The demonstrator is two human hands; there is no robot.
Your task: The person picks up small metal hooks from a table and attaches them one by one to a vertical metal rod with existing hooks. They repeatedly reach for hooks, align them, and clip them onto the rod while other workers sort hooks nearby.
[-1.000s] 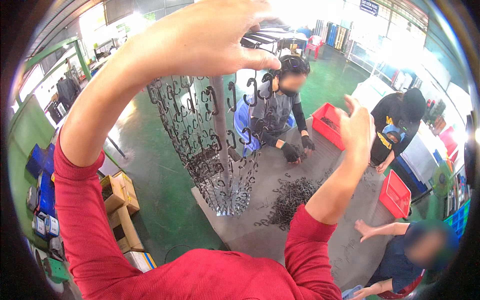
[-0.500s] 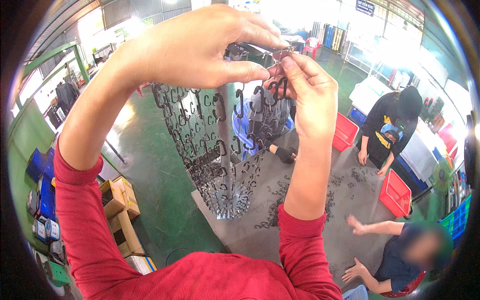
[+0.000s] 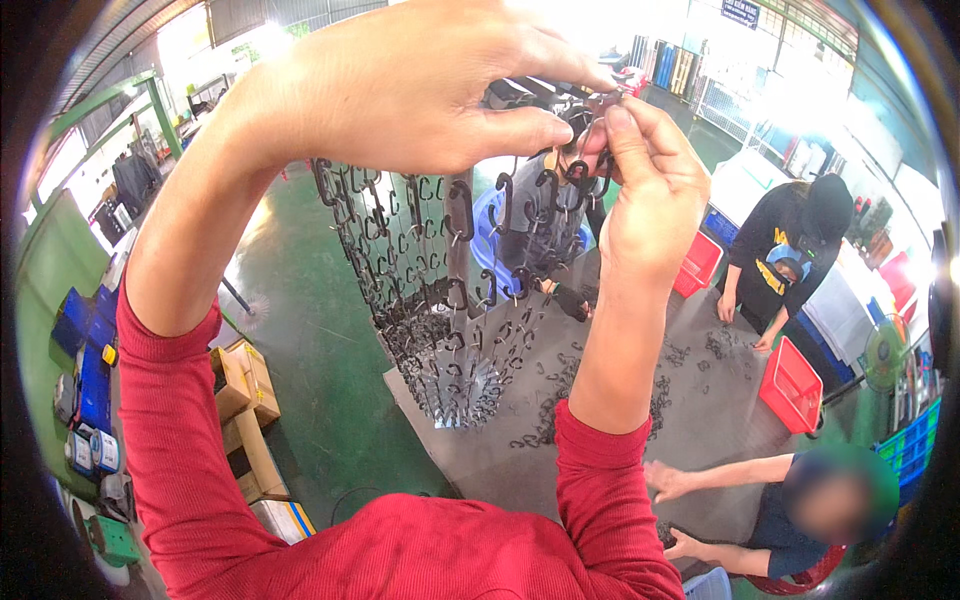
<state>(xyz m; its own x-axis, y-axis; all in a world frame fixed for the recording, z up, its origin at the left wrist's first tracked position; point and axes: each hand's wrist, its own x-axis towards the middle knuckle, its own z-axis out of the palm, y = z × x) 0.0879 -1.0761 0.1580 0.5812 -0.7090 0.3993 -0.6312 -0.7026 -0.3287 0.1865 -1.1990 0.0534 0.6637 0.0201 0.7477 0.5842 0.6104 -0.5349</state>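
My left hand (image 3: 430, 90) reaches over the top of a hanging rack, its fingers stretched out and thumb apart. Its forefinger tip meets a small dark piece (image 3: 606, 100) at the rack's upper edge. Thumb and fingers of my right hand (image 3: 655, 185) pinch that piece from the other side; its exact kind is too small to tell. Below both hands hang strands of black curved hooks (image 3: 458, 208), linked by thin wire in a ring around an upright grey post (image 3: 457, 265). The left hand covers much of the rack's top.
Loose black hooks (image 3: 545, 425) lie scattered on a grey table (image 3: 540, 490). One co-worker (image 3: 795, 250) stands beyond it by red baskets (image 3: 790, 385); another sits at the right, hands (image 3: 672, 482) over the table. A third person (image 3: 540, 250) is behind the strands. Cardboard boxes (image 3: 245, 385) stand left.
Both my hands and the rack's upper part have shifted right in view, the pinch still held. The seated co-worker's hands have moved left, one now at a cluster of dark pieces.
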